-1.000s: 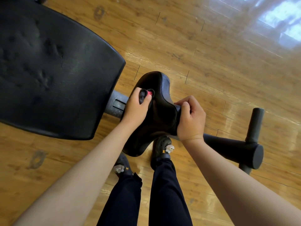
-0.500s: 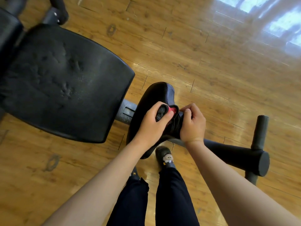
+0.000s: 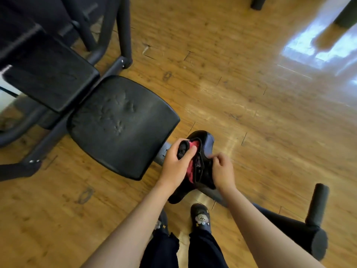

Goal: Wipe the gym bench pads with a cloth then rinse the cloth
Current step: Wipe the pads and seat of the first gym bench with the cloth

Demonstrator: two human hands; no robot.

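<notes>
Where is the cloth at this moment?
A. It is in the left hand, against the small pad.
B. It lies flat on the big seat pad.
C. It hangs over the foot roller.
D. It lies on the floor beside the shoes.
A: the left hand grips the cloth against the small pad, and the right hand holds that pad.
</notes>
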